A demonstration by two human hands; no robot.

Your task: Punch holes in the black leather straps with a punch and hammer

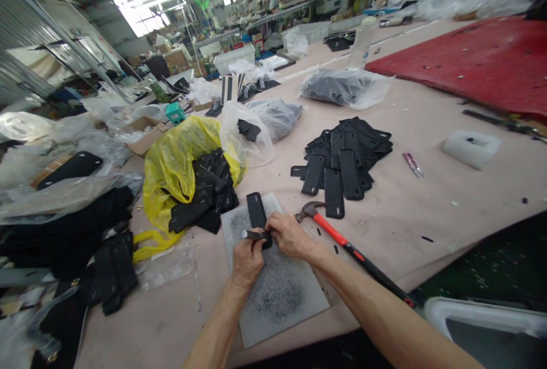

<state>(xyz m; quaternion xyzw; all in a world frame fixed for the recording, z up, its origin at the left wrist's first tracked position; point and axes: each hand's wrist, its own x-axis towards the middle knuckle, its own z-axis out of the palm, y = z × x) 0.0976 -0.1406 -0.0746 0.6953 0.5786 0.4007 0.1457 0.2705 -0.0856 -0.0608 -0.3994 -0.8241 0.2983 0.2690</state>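
Note:
My left hand (248,258) is closed around a dark metal punch (253,235), whose shiny end points left over the board. Under it lies a black strip (256,209) with a slot near its far end. My right hand (291,236) pinches the strip's near part, beside the punch; its fingertips are partly hidden. The strip rests on a grey-white board (282,295) with a black-speckled surface. Right of the board a claw hammer (337,236) with a red and black handle lies on the table, its head close to my right wrist.
A heap of black strips (342,155) lies beyond the hammer. Left stands a yellow bag (171,158) with more strips. Pink-handled snips (412,164), a clear-wrapped roll (471,149), plastic-bagged pieces (344,87) and a red sheet (478,61) lie farther off. A thin metal rod (198,286) lies left.

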